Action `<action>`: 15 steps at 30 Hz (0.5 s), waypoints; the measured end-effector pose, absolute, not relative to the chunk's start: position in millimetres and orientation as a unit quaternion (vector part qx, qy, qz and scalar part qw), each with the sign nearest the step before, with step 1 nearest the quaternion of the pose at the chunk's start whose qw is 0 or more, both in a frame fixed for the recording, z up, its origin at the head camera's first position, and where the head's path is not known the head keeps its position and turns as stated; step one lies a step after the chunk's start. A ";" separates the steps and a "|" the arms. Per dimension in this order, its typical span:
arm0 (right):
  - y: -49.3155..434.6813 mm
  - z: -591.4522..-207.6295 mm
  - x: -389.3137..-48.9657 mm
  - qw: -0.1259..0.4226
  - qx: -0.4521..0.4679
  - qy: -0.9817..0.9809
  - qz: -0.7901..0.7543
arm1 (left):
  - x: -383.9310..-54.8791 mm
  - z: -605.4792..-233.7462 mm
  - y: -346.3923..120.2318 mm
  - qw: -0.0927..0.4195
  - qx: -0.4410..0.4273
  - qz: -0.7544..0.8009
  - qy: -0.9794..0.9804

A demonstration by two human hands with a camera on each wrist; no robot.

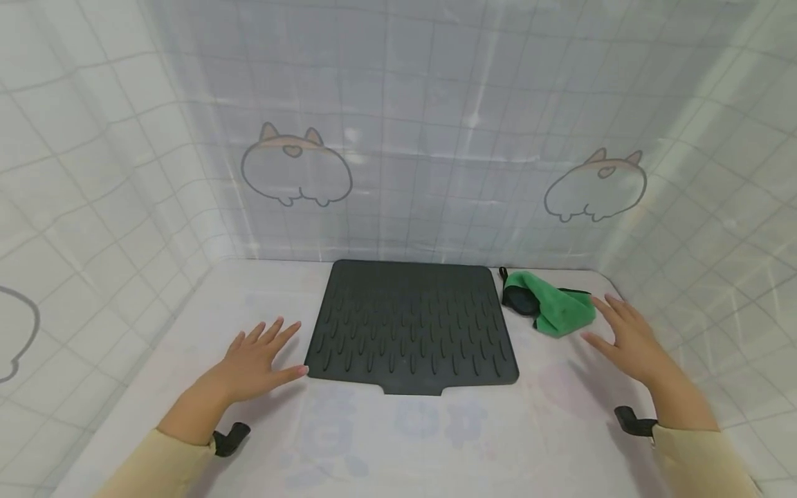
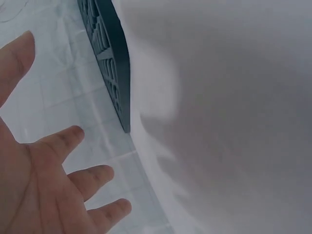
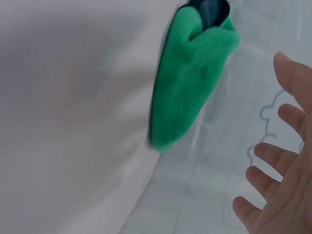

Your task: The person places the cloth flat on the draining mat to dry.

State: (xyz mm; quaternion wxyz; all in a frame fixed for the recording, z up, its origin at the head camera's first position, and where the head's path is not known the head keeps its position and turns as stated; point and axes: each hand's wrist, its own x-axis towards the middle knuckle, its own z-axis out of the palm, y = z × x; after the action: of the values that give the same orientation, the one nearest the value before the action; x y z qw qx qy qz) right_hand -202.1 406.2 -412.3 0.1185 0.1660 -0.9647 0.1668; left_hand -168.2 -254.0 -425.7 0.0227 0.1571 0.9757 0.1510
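Observation:
A dark grey ribbed mat (image 1: 411,325) lies flat on the white table, a short tab on its near edge. My left hand (image 1: 252,366) hovers at the mat's left side with fingers spread, holding nothing; its palm shows in the left wrist view beside the mat's edge (image 2: 124,73). To the right of the mat lies a crumpled green cloth (image 1: 563,308) with a black oval piece (image 1: 521,300) and a black loop at its left. Near the cloth's right end is my right hand (image 1: 629,339), fingers extended and apart from it in the right wrist view.
White tiled-pattern sheeting (image 1: 411,83) with animal drawings stands behind the table and along both sides. Pale printed marks show on the table cover (image 1: 398,443) in front of the mat. A black band with a small device (image 1: 232,439) sits on each wrist.

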 end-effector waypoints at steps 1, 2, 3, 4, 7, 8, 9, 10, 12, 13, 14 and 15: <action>404.0 -412.6 -204.7 0.119 0.169 -0.964 0.170 | -169.9 -426.5 -252.8 0.025 0.157 0.151 0.976; 401.8 -413.1 -207.0 0.118 0.170 -0.962 0.176 | -171.8 -427.4 -251.3 0.027 0.159 0.153 0.975; 399.5 -413.5 -209.2 0.118 0.171 -0.961 0.183 | -174.0 -428.5 -249.8 0.032 0.157 0.153 0.975; 397.2 -414.1 -211.3 0.117 0.171 -0.960 0.189 | -175.9 -428.9 -248.0 0.034 0.158 0.154 0.975; 390.2 -416.0 -217.6 0.111 0.173 -0.957 0.206 | -180.8 -430.0 -243.0 0.046 0.158 0.157 0.974; 387.7 -416.1 -219.3 0.108 0.172 -0.956 0.210 | -181.8 -430.2 -241.5 0.051 0.158 0.158 0.973; 385.5 -416.0 -221.2 0.104 0.171 -0.956 0.213 | -182.8 -430.1 -240.1 0.055 0.158 0.158 0.973; 383.4 -415.7 -222.9 0.099 0.169 -0.957 0.215 | -183.5 -429.9 -238.7 0.059 0.158 0.158 0.973; 379.9 -414.6 -226.7 0.091 0.165 -0.958 0.218 | -185.1 -429.7 -236.3 0.068 0.158 0.158 0.972; 378.3 -414.1 -228.8 0.089 0.163 -0.958 0.218 | -185.9 -429.7 -235.4 0.073 0.158 0.158 0.972; 376.6 -413.5 -230.9 0.086 0.161 -0.959 0.219 | -186.6 -429.6 -234.5 0.077 0.157 0.157 0.972; 375.3 -413.4 -233.4 0.083 0.160 -0.959 0.221 | -187.4 -429.8 -233.8 0.081 0.156 0.156 0.972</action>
State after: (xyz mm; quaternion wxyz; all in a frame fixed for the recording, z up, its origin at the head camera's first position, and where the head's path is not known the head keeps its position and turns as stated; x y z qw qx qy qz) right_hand -233.4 375.3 -413.4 0.0826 0.1601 -0.9586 0.2207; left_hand -187.4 -233.8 -429.8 0.0814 0.1561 0.9719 0.1565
